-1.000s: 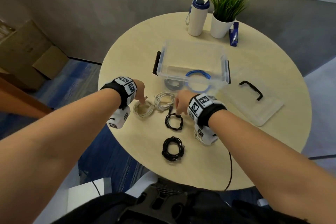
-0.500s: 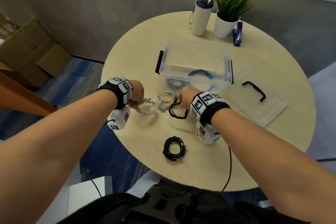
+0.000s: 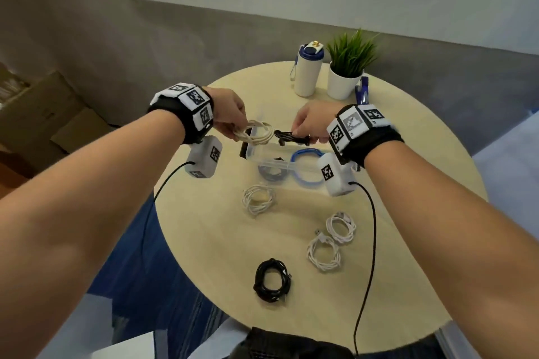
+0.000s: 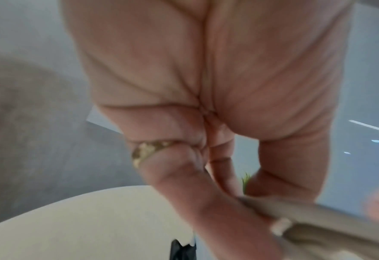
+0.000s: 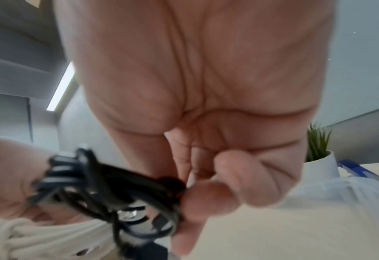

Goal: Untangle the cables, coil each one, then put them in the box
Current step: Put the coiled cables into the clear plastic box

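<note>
1. Head view: my left hand (image 3: 230, 112) is raised over the near left corner of the clear box (image 3: 262, 158), fingers curled round a cream coiled cable (image 3: 258, 134).
2. My right hand (image 3: 310, 122) is up beside it, over the box, pinching a black coiled cable (image 3: 291, 137) between thumb and fingertips; the two coils hang just beside each other.
3. Inside the box lie a blue coil (image 3: 306, 166) and a dark coil (image 3: 272, 173).
4. On the round table (image 3: 204, 227), on my side of the box, lie a white coil (image 3: 258, 198), two more white coils (image 3: 339, 226) (image 3: 323, 252) to the right, and a second black coil (image 3: 272, 280) nearest me.
5. At the far edge stand a white bottle (image 3: 307, 71) and a potted plant (image 3: 345, 73).
6. Left wrist view: blurred, but my fingers (image 4: 206, 198) are closed on the pale cable (image 4: 306, 216).
7. Right wrist view: my thumb and fingertips (image 5: 208, 198) pinch the black loops (image 5: 108, 184), with the cream coil (image 5: 39, 241) below them.
</note>
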### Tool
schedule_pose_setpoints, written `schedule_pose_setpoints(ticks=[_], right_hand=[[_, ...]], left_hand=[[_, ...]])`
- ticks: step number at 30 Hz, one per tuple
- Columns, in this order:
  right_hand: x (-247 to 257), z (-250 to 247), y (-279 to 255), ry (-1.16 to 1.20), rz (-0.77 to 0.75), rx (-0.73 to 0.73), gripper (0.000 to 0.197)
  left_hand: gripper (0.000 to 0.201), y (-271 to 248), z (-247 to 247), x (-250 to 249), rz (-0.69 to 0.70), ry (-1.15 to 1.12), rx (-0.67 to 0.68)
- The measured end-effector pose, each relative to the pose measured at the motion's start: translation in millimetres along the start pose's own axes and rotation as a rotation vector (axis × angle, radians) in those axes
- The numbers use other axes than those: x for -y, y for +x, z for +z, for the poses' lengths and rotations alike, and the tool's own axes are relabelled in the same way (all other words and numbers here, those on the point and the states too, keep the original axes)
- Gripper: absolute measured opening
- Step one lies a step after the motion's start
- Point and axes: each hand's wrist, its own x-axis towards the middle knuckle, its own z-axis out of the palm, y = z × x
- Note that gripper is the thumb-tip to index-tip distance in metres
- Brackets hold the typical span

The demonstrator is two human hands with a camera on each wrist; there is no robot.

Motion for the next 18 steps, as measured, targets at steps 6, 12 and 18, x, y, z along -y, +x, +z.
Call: schedule_pose_setpoints(ticks=[6, 12, 18], right_hand=[[-22, 12, 26, -0.046, 0.134, -0.064, 0.011], [-63, 27, 77, -0.259, 0.282, 0.112, 0.017], [-86, 33, 112, -0.502, 0.26, 0.252, 0.035]], left_hand=[[0.011, 35, 36, -16, 0.105, 0.27, -0.121], [0.012, 88, 66, -27, 0.079, 0.646, -0.08], [0.011, 258, 112, 33, -0.136, 1.001, 0.131]])
